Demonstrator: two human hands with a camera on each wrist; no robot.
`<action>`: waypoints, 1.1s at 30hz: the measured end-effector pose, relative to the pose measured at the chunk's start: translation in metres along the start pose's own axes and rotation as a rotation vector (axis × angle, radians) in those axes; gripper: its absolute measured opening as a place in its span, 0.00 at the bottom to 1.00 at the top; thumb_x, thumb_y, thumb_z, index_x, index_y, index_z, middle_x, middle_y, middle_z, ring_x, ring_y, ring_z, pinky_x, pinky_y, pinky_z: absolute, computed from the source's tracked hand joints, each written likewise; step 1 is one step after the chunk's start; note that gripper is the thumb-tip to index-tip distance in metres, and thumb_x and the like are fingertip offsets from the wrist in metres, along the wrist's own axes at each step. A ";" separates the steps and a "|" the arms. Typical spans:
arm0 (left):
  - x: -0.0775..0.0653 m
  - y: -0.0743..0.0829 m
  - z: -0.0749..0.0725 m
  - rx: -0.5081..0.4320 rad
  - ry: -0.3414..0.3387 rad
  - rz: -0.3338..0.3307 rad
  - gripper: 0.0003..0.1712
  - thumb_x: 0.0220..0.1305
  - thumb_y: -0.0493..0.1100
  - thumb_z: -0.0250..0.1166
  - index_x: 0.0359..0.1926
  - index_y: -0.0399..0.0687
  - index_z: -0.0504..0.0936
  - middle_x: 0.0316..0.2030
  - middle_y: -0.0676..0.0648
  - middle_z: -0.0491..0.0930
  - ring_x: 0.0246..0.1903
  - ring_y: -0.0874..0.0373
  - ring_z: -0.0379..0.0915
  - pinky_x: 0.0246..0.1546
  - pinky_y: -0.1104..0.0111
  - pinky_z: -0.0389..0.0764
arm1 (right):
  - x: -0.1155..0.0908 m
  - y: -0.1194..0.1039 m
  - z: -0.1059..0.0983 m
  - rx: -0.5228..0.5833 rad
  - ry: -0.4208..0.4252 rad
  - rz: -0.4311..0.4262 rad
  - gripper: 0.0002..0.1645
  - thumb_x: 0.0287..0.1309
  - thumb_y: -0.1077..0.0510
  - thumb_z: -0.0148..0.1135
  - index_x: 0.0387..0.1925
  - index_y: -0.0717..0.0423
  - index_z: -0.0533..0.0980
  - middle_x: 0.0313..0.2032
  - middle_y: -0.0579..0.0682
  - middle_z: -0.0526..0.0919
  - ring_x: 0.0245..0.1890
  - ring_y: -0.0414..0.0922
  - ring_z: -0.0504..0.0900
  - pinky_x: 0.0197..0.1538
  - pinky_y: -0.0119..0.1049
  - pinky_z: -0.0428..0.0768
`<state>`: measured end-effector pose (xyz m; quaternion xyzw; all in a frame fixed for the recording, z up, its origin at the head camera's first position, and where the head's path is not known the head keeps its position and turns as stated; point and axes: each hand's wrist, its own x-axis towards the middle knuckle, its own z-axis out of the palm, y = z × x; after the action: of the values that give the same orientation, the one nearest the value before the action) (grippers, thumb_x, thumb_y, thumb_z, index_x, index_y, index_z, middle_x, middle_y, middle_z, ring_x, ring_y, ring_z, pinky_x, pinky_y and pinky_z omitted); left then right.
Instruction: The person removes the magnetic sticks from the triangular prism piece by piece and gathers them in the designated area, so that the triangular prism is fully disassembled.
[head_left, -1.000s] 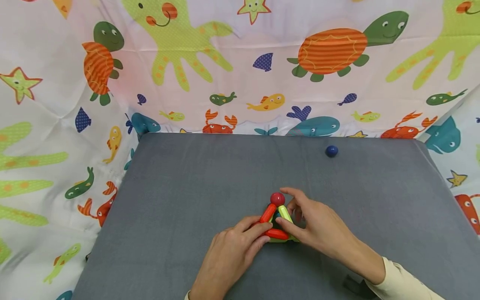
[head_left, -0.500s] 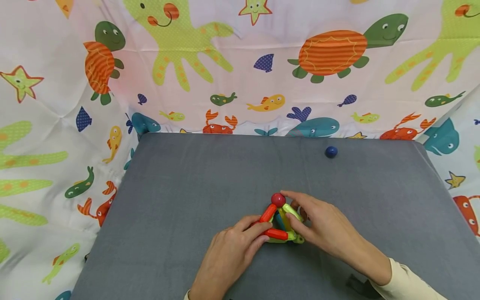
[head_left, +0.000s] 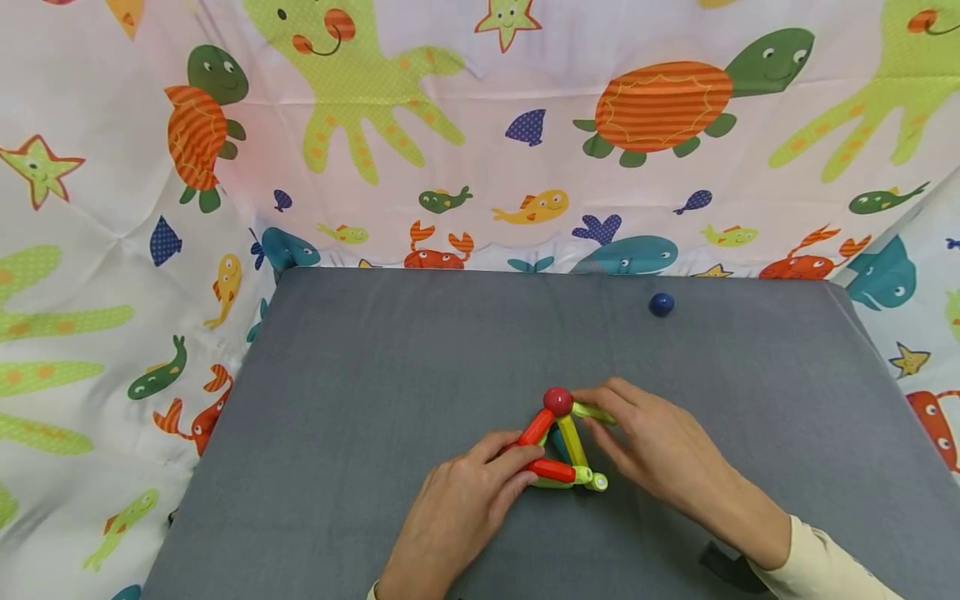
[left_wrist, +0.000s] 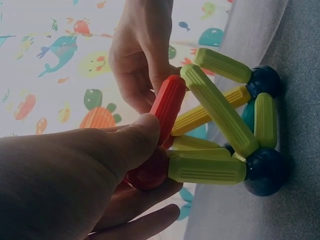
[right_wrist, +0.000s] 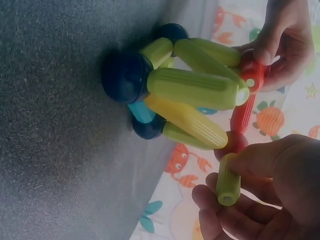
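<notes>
A small frame of magnetic sticks and balls stands on the grey table, dark blue balls (right_wrist: 125,77) at its base. My left hand (head_left: 461,500) grips a red ball (left_wrist: 148,170) at the frame's left upper corner, where red sticks (head_left: 553,469) join. With thumb and fingers my right hand (head_left: 667,454) pinches a light green stick (right_wrist: 228,182). One end of that stick meets the farther red ball (head_left: 558,401); its other end points free to the right. Upright green sticks (right_wrist: 192,87) and a yellow stick (right_wrist: 187,120) form the sides.
A loose blue ball (head_left: 662,304) lies near the back edge of the grey table (head_left: 390,358). A white curtain (head_left: 375,225) printed with sea animals hangs behind and along the sides. A dark strap (head_left: 727,568) shows by the right sleeve.
My right hand has swung the light green stick outward to the right, pivoting at the far red ball. The near right corner of the frame is uncovered. My left hand keeps its place.
</notes>
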<state>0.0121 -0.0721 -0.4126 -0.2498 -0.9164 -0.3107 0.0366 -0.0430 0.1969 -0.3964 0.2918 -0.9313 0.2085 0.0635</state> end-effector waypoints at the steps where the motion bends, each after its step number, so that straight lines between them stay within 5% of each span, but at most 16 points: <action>1: 0.000 0.000 0.000 0.001 0.000 0.000 0.17 0.73 0.52 0.70 0.60 0.68 0.86 0.56 0.56 0.83 0.38 0.64 0.84 0.33 0.70 0.85 | 0.000 0.000 0.000 -0.006 0.000 -0.003 0.24 0.60 0.55 0.79 0.57 0.46 0.84 0.43 0.38 0.83 0.29 0.31 0.77 0.32 0.28 0.83; 19: 0.000 0.001 0.001 0.000 0.000 0.006 0.17 0.71 0.50 0.72 0.59 0.67 0.86 0.56 0.55 0.83 0.37 0.63 0.84 0.33 0.71 0.85 | 0.005 0.003 -0.005 -0.153 0.025 -0.079 0.19 0.58 0.57 0.77 0.52 0.46 0.85 0.39 0.41 0.84 0.23 0.35 0.68 0.27 0.29 0.75; 33: 0.000 0.001 0.001 -0.017 -0.021 -0.020 0.18 0.71 0.51 0.72 0.61 0.68 0.86 0.56 0.56 0.83 0.38 0.64 0.83 0.34 0.71 0.85 | 0.011 0.032 -0.010 -0.093 0.027 -0.050 0.23 0.58 0.63 0.78 0.54 0.48 0.83 0.46 0.43 0.86 0.36 0.42 0.83 0.40 0.43 0.86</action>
<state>0.0130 -0.0710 -0.4125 -0.2444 -0.9164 -0.3163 0.0217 -0.0706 0.2196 -0.3957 0.3090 -0.9315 0.1672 0.0946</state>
